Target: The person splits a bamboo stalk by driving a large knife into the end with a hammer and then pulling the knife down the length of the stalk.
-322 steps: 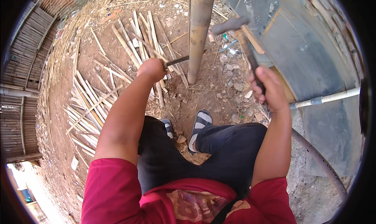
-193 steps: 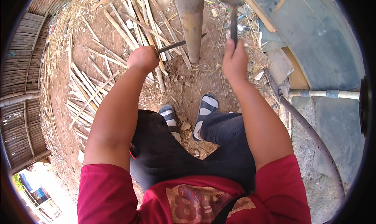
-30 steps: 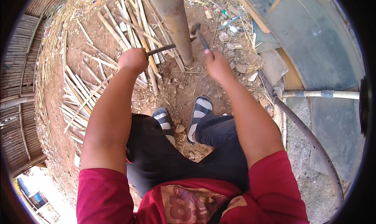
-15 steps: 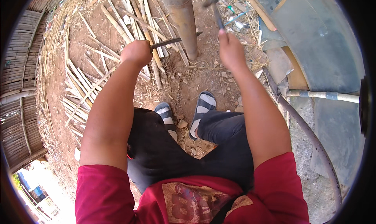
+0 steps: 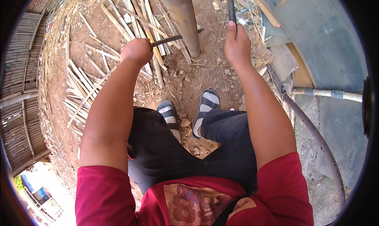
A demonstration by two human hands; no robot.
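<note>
Lifting away from the post, the right hand (image 5: pixel 237 44) is now carrying the hammer handle (image 5: pixel 231 9) higher than it was half a second ago, and well above where it sat a second ago, when the hammer's head was close beside the chisel's far end. Judging from that, the person is drawing back between blows rather than striking at this instant. The hammer's head is running out of the top edge, so it cannot be seen.

Going from big to small: one thick brownish post (image 5: pixel 182 16) is standing up from the dirt ground (image 5: pixel 197 80). One grey curved slab (image 5: pixel 319 40) is filling the upper right, with one pale pipe (image 5: pixel 327 93) crossing it and one dark hose (image 5: pixel 312 135) curving beneath. Many split bamboo strips (image 5: pixel 94 80) are lying scattered on the left, too many to count surely. Two sandalled feet (image 5: pixel 189 115) are resting side by side below the post.

One thin dark chisel (image 5: pixel 167 40) is lying nearly level, its far end passing at the post, with a tip showing on the other side. The left hand (image 5: pixel 137 50) is clenching round its near end, fingers fully wrapped. The right hand is likewise fisted tight on the hammer handle, thumb up along it.
</note>
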